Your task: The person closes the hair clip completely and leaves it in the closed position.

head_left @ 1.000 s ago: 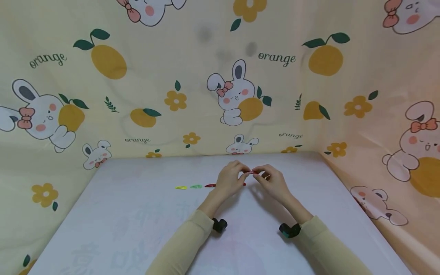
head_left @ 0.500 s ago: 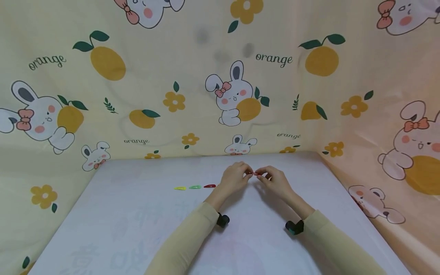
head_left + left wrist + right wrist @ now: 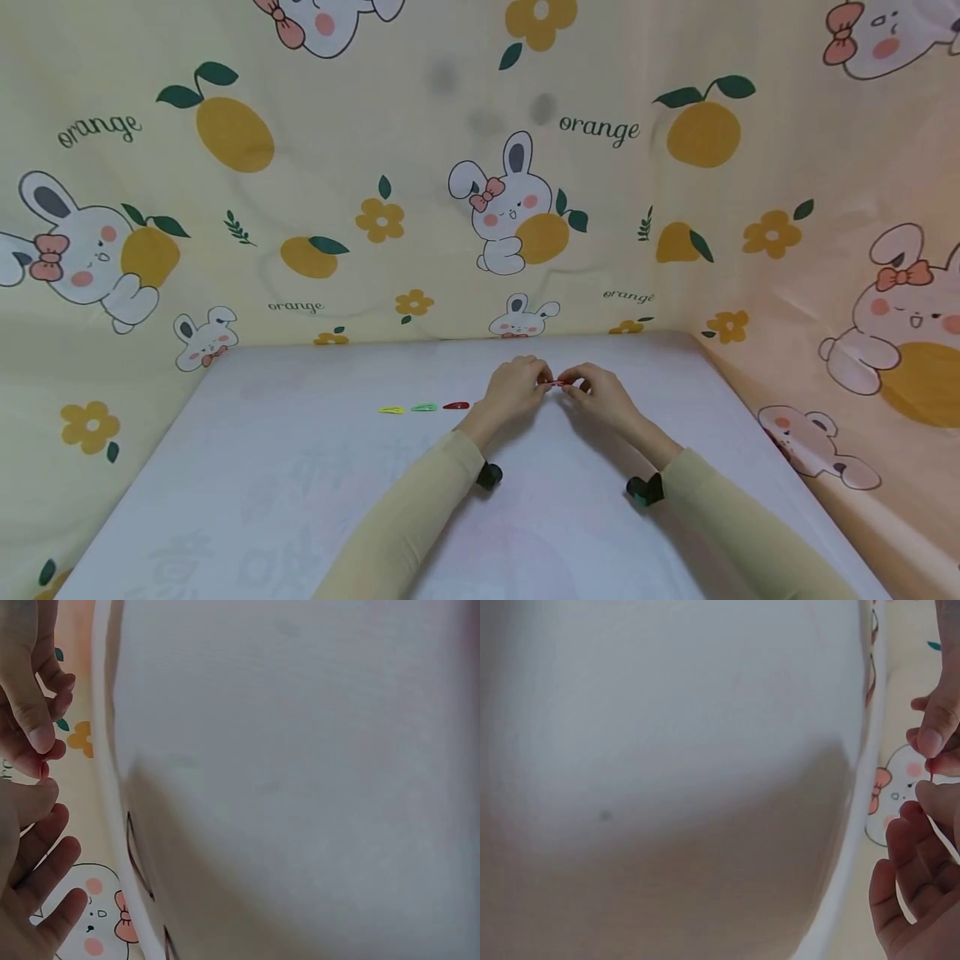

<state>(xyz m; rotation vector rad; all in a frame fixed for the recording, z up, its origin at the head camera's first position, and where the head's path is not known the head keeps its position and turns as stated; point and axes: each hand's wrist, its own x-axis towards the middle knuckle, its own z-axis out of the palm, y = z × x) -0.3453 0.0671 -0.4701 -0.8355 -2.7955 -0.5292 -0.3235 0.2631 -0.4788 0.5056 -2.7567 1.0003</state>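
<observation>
In the head view, both hands meet over the far middle of the table, with a red snap hair clip (image 3: 557,383) between them. My left hand (image 3: 517,385) pinches its left end between thumb and fingertips. From the other side my right hand (image 3: 600,395) pinches the right end. Much of this clip (image 3: 44,769) is covered by fingertips in the left wrist view. To the left of the hands lie a yellow hair clip (image 3: 392,410), a green hair clip (image 3: 424,407) and a dark red hair clip (image 3: 456,405) in a row.
The white-covered table (image 3: 315,483) reaches back to a curtain (image 3: 420,150) printed with rabbits and oranges. A dark camera (image 3: 490,476) sits at the left wrist, another camera (image 3: 645,490) at the right. The left forearm (image 3: 405,517) crosses in front of the row's right side.
Both hands have shifted slightly right and lower in the head view with the red hair clip between them. A red clip end beside the left hand is now hidden behind it.
</observation>
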